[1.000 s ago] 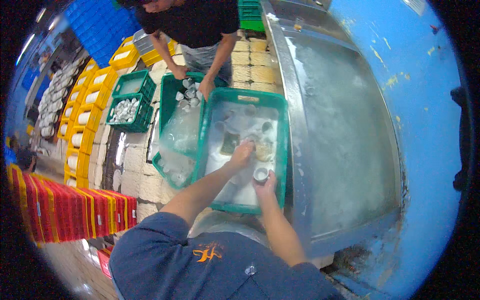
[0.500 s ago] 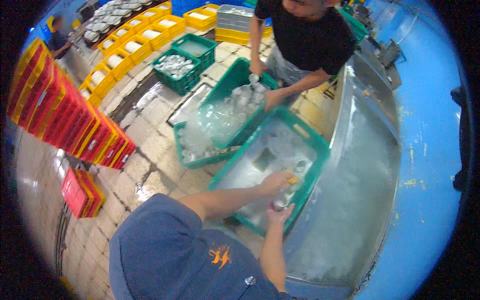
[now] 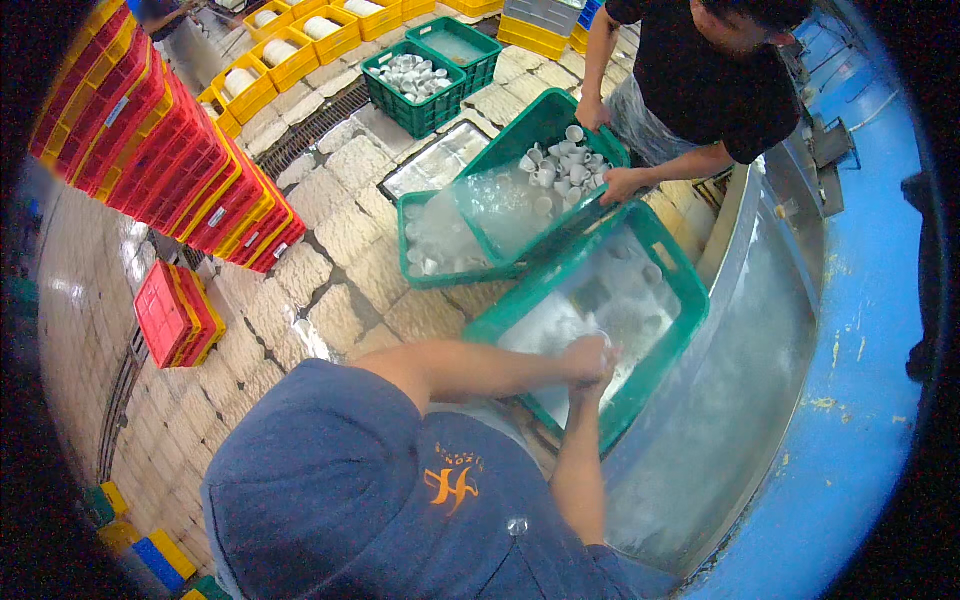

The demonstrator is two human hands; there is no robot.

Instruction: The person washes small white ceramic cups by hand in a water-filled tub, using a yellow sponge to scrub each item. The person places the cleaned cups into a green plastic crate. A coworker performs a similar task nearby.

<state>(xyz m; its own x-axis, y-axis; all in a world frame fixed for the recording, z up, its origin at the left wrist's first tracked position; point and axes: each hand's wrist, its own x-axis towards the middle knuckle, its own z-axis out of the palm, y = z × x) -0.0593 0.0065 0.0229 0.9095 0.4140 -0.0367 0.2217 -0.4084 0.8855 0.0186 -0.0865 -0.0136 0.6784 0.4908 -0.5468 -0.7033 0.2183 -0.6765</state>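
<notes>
Green plastic formed the nearest crate (image 3: 668, 262), a shallow tub of cloudy, foamy water resting against the curved rim of a long steel trough (image 3: 745, 400). Both of the person's bare hands met over this water, close to the crate's near edge. The left hand (image 3: 583, 357), reaching in from the left on a bare forearm, was curled around a small pale object (image 3: 603, 346), possibly a cup, though it was too blurred to name for certain. The right hand (image 3: 598, 378), coming up from below, pressed against the left from underneath; its fingers were bunched together, but whether they gripped the same object could not be told. The person wore a blue shirt (image 3: 370, 500) with an orange emblem on it.

Just beyond, a second green crate (image 3: 545, 115) held many small white cups (image 3: 560, 170) and sat tilted over a third green crate (image 3: 420, 272), which was also full of water. A co-worker in a black shirt (image 3: 715, 85) leaned over the cup-filled crate with one hand (image 3: 625, 183) on its right edge and the other (image 3: 590, 113) at its far rim. Farther off stood a dark green crate of cups (image 3: 418, 85), yellow crates (image 3: 290, 50) and stacks of red crates (image 3: 170, 160) on a tiled floor (image 3: 340, 240).
</notes>
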